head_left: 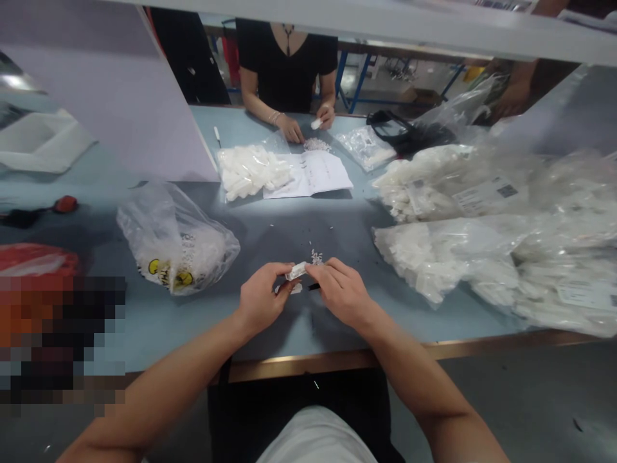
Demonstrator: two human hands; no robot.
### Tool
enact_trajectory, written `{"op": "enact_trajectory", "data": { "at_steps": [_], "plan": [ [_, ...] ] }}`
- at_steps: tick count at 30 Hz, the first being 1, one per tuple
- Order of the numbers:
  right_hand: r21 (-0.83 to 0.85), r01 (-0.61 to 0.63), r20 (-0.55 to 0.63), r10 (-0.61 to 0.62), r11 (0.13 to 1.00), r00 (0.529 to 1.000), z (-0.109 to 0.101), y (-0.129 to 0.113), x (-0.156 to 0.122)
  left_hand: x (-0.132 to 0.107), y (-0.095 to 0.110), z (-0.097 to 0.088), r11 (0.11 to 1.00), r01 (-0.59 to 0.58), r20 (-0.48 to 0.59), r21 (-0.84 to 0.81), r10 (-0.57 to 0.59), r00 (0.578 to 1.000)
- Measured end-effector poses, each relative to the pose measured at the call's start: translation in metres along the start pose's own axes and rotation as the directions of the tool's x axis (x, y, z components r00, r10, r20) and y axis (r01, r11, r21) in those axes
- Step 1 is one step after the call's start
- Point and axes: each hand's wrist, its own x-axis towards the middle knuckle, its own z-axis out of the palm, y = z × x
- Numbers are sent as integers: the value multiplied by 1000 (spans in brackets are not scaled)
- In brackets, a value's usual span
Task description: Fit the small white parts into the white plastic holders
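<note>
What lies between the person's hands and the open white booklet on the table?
Head view: a small heap of tiny white pieces on the table, just past the left hand and right hand, plus a few loose bits.

Co-worker (286, 71) across the bench (308, 350), black tee, hands at a small heap of white parts (317, 145). Open booklet (308, 175) beside a clear bag of white pieces (248, 170). Left: clear bag with yellow smiley print (176, 241). Right: labelled poly bags of white parts (457, 218), piled.
</note>
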Motion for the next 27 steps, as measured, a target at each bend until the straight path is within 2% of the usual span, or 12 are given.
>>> {"op": "enact_trajectory", "data": {
  "at_steps": [4,9,12,15,17,19,20,22,24,27],
  "plan": [
    [6,-8,-62,8,1000,998,6,-5,-1,-2,0,1,994,82,-19,-74,-83,996],
    [-81,46,-72,-52,996,996,11,-13,-1,-2,-6,4,932,178,-9,-316,-191,982],
    [-73,57,-61,-61,996,996,12,-13,0,1,-6,4,913,229,-22,-338,-251,968],
    [56,-2,-68,5,998,998,8,-9,2,5,-5,2,905,269,-34,-329,-296,955],
    [169,-127,-110,147,977,983,3,-6,5,6,-4,1,890,274,-20,-363,-302,953],
    [297,-323,-108,368,898,923,-1,-2,9,6,-5,2,869,272,1,-414,-299,954],
    [374,-419,-63,473,827,879,-2,-1,10,6,-6,3,857,269,13,-439,-293,956],
    [516,-557,118,590,651,799,-4,2,14,6,-8,5,839,255,42,-481,-268,962],
    [604,-621,319,562,500,763,-3,4,16,5,-10,6,831,230,71,-506,-225,972],
    [644,-660,469,483,386,740,-2,5,19,4,-11,7,850,190,88,-492,-168,982]
  ]
}}
